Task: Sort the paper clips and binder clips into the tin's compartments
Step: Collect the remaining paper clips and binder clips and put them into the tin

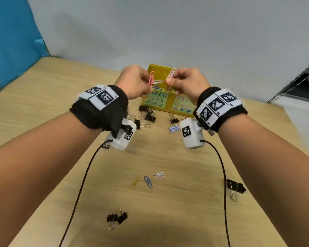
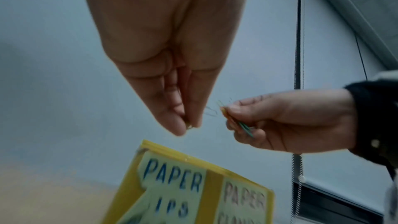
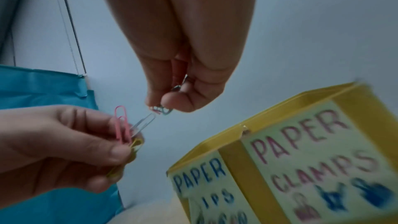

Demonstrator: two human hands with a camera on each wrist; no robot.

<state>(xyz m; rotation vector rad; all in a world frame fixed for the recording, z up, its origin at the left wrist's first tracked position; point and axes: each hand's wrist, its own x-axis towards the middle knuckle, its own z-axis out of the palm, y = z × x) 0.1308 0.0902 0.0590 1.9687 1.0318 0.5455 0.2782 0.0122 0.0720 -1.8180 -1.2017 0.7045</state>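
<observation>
**benchrat:** where's each cam sitting? The head one looks like it's up high, tilted forward and down over the light wooden table [image 1: 168, 157], both forearms reaching away from it.

**clipfan:** yep. The wrist ones are low and super close, aimed up along each hand at the grey wall. All three catch the yellow metal tin with hand-lettered paper labels [image 1: 169, 104] [image 2: 213, 180] [image 3: 234, 164], and each wrist cam also sees the opposite hand: right hand [image 2: 290, 122], left hand [image 3: 53, 146].
</observation>
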